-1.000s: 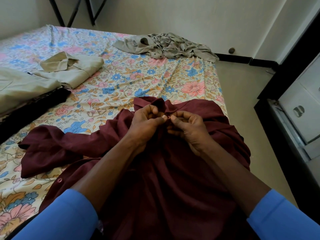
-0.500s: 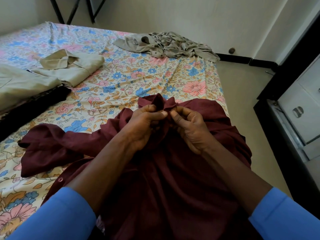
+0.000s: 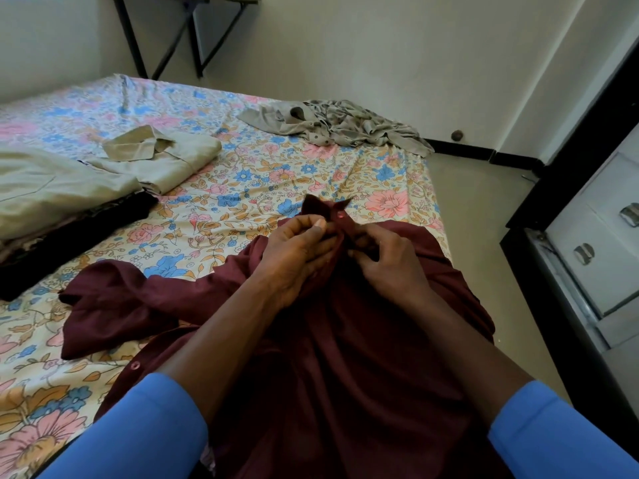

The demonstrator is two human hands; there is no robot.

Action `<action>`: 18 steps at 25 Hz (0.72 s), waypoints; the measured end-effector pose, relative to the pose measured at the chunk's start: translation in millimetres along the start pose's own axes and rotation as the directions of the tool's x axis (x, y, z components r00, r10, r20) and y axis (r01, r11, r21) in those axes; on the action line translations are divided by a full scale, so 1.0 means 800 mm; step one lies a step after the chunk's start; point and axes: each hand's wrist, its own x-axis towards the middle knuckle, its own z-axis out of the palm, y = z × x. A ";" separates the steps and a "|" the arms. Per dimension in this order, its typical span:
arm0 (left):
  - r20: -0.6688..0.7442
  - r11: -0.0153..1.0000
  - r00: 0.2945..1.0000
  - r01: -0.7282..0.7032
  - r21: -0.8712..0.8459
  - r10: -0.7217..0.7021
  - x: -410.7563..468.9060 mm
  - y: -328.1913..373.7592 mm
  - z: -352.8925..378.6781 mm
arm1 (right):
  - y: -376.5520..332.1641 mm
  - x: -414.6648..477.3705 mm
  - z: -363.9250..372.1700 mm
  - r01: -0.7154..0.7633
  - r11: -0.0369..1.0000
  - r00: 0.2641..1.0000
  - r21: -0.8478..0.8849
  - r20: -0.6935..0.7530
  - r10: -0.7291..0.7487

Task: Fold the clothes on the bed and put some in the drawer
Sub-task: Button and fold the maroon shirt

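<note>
A maroon shirt (image 3: 345, 357) lies spread on the near part of the floral bed (image 3: 242, 188), one sleeve trailing left. My left hand (image 3: 294, 254) and my right hand (image 3: 390, 264) both pinch the shirt's front placket just below the collar, where a pink button (image 3: 340, 215) shows. A folded beige shirt (image 3: 166, 157) rests at mid-left. A crumpled grey garment (image 3: 339, 122) lies at the bed's far right corner. White drawers (image 3: 601, 243) with metal handles stand to the right.
A stack of folded clothes (image 3: 52, 202), beige on top and dark below, sits at the left edge. Bare floor (image 3: 484, 202) runs between bed and drawer unit. A black-legged table (image 3: 186, 32) stands against the far wall.
My hands have shifted slightly down the placket while still pinching it; the collar and its button now show above my fingers. The head view has tilted up a little.
</note>
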 end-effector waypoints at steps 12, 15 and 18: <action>-0.128 0.400 0.800 -0.149 0.904 0.586 -0.014 0.017 -0.018 | 0.008 -0.020 -0.042 -0.222 0.966 0.974 -0.135 -0.068 0.215; -0.037 0.392 0.836 -0.217 0.894 0.547 -0.017 0.013 -0.010 | 0.003 -0.027 -0.045 -0.350 0.896 0.936 0.275 0.054 0.349; 0.168 0.302 0.886 -0.318 0.899 0.433 -0.029 -0.006 0.007 | -0.011 -0.036 -0.038 -0.480 0.665 0.871 0.572 0.218 0.441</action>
